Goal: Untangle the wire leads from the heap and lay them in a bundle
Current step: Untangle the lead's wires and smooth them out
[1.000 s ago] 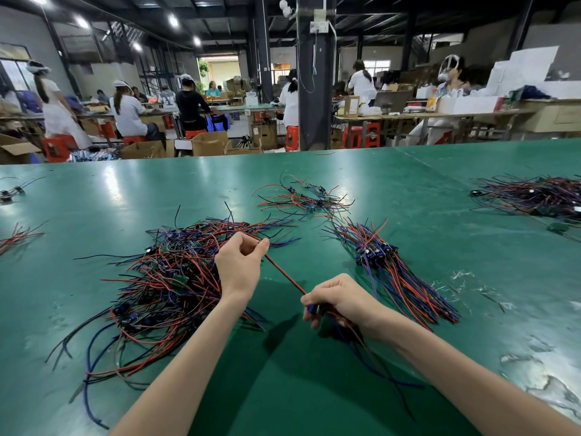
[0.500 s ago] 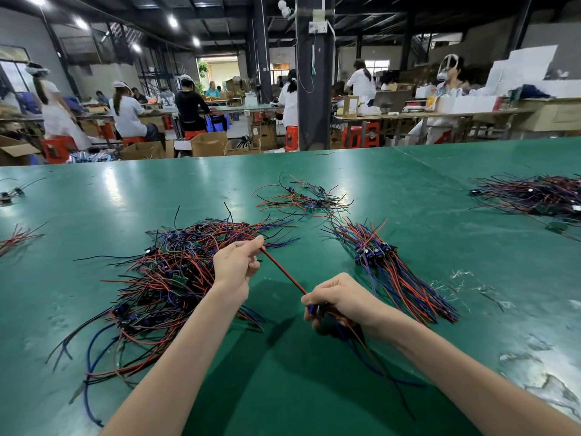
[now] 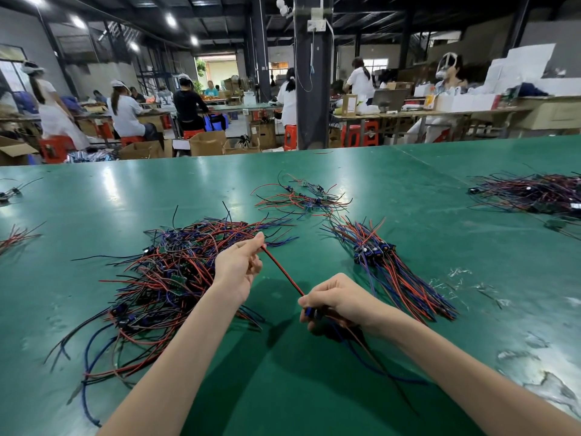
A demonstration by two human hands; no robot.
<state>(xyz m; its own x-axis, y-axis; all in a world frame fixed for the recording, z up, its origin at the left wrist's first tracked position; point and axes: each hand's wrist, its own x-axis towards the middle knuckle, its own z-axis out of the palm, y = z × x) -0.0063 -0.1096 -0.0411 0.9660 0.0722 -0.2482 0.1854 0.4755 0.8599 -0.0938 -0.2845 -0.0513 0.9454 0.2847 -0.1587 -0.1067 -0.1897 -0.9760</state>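
A tangled heap of red, blue and black wire leads (image 3: 163,278) lies on the green table (image 3: 314,388) to my left. A tidy bundle of leads (image 3: 386,265) lies to the right, its connectors gathered at its far end. Between my hands runs one taut red and black lead (image 3: 283,272). My left hand (image 3: 239,265) pinches its far end beside the heap. My right hand (image 3: 336,302) grips its blue connector end, and loose blue, red and black wires trail from under this hand toward me.
A small loose cluster of leads (image 3: 301,198) lies farther back at centre. Another pile (image 3: 531,193) sits at the far right, and stray leads (image 3: 15,237) at the left edge. Scuffed patches mark the table at right. Seated workers and benches fill the hall beyond.
My left hand has slid slightly along the lead, back toward me and to the left. My right hand has stayed in place, and the lead stays stretched between them.
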